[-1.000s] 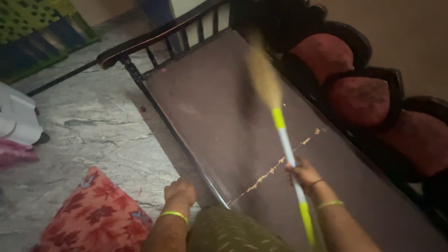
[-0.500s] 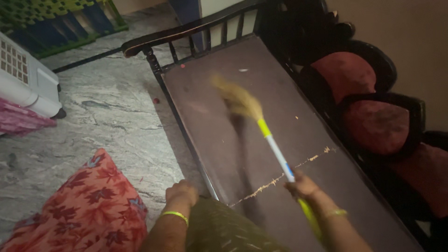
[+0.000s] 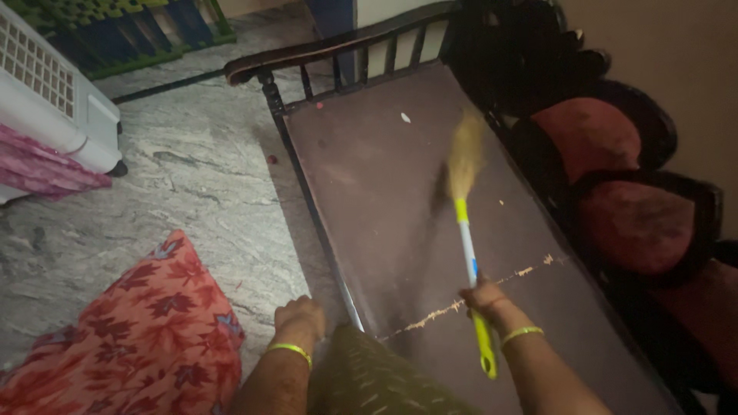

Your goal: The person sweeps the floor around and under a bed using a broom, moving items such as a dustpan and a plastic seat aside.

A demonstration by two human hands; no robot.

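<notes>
Head view: broom (image 3: 467, 230) lies over the dark bench (image 3: 369, 200), long axis running from near to far, bristles far. Right hand (image 3: 486, 296) fingers grasp its handle; left hand (image 3: 300, 317), clenched, rests at the bench's near left edge.

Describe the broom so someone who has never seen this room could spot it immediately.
Start at the long dark wooden bench with the railed end. Over its bare seat, the right hand grips the broom. It has a white and yellow-green handle and a straw-coloured brush head, the only bright, slender thing on that dark surface.
</notes>
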